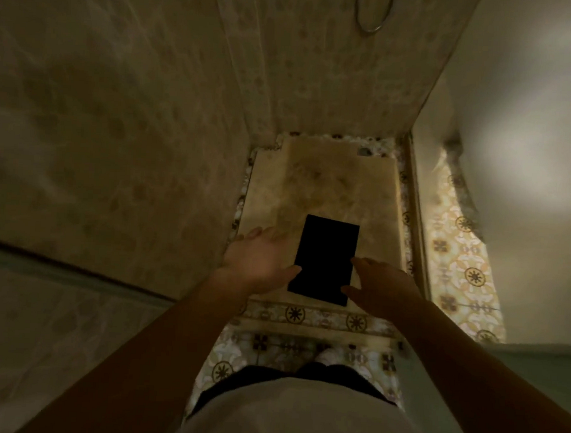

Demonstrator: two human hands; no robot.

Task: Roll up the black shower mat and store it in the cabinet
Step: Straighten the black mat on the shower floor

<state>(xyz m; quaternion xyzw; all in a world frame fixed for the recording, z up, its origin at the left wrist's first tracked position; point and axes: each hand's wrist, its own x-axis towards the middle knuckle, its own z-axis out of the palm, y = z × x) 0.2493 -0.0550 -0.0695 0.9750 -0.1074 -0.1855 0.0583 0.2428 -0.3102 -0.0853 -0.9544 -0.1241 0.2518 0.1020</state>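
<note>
At the bottom centre of the frame I see a pale shirt [300, 415] and dark trousers below it, standing on patterned floor tiles [264, 347] with black star and cross motifs. I can read no writing, brand or label anywhere; the light is dim and the edges are blurred.

Both forearms run up from the lower corners toward the middle. The left hand [259, 258] is spread, fingers extended and apart, its thumb tip at the left edge of the black shower mat [325, 259]; I cannot tell whether it touches. The right hand [379, 287] is also splayed and holds nothing, with its fingers at the mat's lower right edge.

The mat lies flat and unrolled, a plain black rectangle slightly tilted, on the beige shower floor [312, 184] at mid-frame, nearer the front threshold than the back wall. A strip of patterned tile [322, 317] marks that threshold just below the mat.

Further up, a pebble-like border rims the shower floor. Marbled beige wall tiles [118, 108] fill the upper left and centre. A loop of metal shower hose [370, 25] hangs at the top. To the right, a glass panel [437, 191] shows more patterned floor beyond, and a pale blurred wall fills the upper right.
</note>
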